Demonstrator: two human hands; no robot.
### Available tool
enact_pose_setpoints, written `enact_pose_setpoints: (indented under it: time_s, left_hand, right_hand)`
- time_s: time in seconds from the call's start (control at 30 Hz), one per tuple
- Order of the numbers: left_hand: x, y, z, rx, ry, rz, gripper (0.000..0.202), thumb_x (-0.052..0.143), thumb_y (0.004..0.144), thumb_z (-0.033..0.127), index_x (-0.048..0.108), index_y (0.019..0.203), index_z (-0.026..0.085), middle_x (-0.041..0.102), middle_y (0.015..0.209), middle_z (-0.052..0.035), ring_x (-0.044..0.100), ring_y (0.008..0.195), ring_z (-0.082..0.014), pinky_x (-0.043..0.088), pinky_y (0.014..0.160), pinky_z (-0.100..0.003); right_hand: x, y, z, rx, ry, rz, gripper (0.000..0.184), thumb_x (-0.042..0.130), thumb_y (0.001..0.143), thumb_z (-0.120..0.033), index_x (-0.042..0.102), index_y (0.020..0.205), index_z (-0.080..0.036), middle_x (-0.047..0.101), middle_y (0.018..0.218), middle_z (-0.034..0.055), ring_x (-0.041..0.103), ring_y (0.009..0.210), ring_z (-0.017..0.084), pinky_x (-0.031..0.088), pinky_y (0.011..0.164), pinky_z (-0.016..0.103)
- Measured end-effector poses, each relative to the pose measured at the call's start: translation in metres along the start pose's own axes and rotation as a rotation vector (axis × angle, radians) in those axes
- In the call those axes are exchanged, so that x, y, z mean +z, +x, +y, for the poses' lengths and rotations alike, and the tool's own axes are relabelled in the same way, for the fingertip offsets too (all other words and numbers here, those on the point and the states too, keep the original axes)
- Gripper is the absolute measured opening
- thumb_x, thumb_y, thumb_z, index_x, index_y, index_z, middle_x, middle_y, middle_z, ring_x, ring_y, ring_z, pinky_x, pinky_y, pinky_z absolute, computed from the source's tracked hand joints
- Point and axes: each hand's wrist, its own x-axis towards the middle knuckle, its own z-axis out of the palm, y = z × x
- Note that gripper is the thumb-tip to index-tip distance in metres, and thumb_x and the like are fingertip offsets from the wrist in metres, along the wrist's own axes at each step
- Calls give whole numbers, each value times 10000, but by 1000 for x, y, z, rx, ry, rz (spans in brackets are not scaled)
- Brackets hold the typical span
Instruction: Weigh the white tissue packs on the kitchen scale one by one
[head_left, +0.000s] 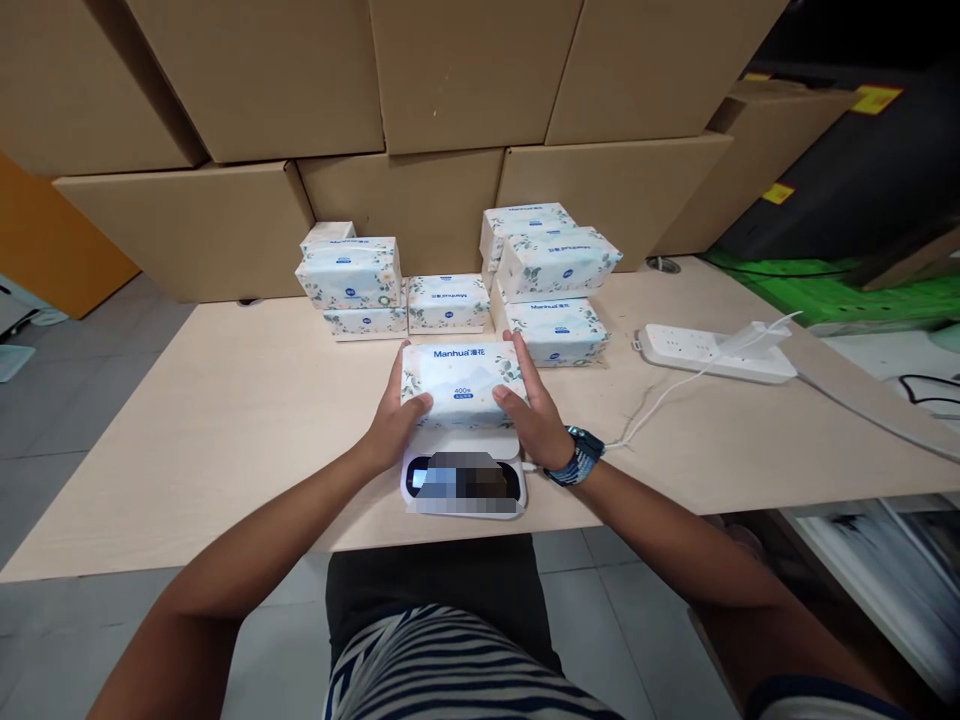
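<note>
A white tissue pack (459, 378) printed "Manhua" lies on a small white scale (463, 478) near the table's front edge. My left hand (396, 418) grips the pack's left end, thumb on top. My right hand (534, 410), with a blue watch at the wrist, grips its right end. Both hands are closed round the pack. The scale's dark display faces me below the pack.
Several more tissue packs (555, 265) are stacked at the back of the light wooden table (225, 420). A white power strip (712, 352) with a cable lies to the right. Large cardboard boxes (420, 90) form a wall behind.
</note>
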Motion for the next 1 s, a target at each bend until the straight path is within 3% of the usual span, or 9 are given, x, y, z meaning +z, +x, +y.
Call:
enact_pose_setpoints:
  time_s: [0.23, 0.4, 1.0]
  left_hand:
    - [1, -1, 1, 8, 17, -25, 1202, 751, 854, 632, 15, 1750, 315, 388, 1760, -142, 353, 1630, -432, 274, 1334, -662]
    - [-1, -1, 2, 7, 45, -21, 1199, 750, 856, 635, 26, 1749, 295, 367, 1769, -147, 330, 1643, -416, 223, 1354, -651]
    - [1, -1, 6, -19, -18, -53, 1209, 761, 854, 566, -20, 1739, 301, 377, 1761, -165, 409, 1603, -423, 328, 1314, -654]
  right_hand:
    - [0, 0, 1, -14, -9, -7, 1078, 623, 907, -795, 102, 1754, -376, 116, 1852, -20, 153, 1713, 343, 178, 1409, 566]
    - [2, -1, 1, -19, -15, 3, 1064, 599, 928, -784, 86, 1757, -359, 107, 1854, -8, 135, 1717, 337, 169, 1410, 564]
    - [9, -2, 1, -53, -9, 28, 934, 483, 978, -781, 112, 1747, -405, 140, 1845, -81, 116, 1723, 285, 137, 1423, 514]
